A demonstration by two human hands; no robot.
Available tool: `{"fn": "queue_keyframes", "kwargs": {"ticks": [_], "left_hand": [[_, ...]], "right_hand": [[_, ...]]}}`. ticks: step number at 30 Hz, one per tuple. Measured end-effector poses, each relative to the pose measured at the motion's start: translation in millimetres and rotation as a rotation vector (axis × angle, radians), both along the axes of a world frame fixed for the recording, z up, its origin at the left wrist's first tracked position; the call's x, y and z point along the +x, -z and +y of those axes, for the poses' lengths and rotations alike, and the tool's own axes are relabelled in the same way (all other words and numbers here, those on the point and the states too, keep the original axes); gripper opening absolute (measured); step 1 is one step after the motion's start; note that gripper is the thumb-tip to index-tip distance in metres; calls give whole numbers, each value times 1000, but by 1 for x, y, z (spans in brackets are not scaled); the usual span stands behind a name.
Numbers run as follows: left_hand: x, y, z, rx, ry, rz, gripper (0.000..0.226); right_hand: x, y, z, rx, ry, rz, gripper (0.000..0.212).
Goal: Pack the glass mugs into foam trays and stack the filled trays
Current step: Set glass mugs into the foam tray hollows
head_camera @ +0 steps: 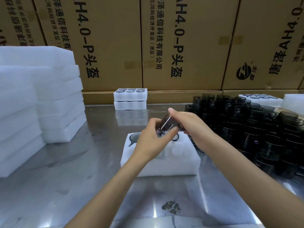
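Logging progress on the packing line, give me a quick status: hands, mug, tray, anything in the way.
Left hand and right hand both hold one glass mug, tilted above the foam tray. One mug already seated. Nothing blocking.

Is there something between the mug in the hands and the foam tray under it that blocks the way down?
Nothing visible blocks it. Both hands, left and right, hold the tilted glass mug just above the foam tray. One mug already sits in the far-left pocket; the hands hide the pocket directly below.

Held mug (169,127) blurred; tray (164,168) pockets hidden by hands.
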State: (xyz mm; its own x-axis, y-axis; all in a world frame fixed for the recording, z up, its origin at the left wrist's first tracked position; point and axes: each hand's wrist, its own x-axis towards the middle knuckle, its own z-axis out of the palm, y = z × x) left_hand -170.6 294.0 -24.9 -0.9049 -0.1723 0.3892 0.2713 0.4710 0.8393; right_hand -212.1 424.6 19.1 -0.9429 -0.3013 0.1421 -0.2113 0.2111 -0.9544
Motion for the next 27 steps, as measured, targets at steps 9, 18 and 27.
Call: {"fn": "queue_keyframes", "kwargs": {"ticks": [9,18,27], "left_hand": [[-13,-5,1,457,276,-424,62],[-25,-1,-11,65,2,-187,27],[-28,17,-19,-38,8,-195,22]], "right_hand": [[-20,14,29,-43,-438,-248,42],[-45,33,13,292,271,204,46],[-56,34,7,615,206,253,41]]}}
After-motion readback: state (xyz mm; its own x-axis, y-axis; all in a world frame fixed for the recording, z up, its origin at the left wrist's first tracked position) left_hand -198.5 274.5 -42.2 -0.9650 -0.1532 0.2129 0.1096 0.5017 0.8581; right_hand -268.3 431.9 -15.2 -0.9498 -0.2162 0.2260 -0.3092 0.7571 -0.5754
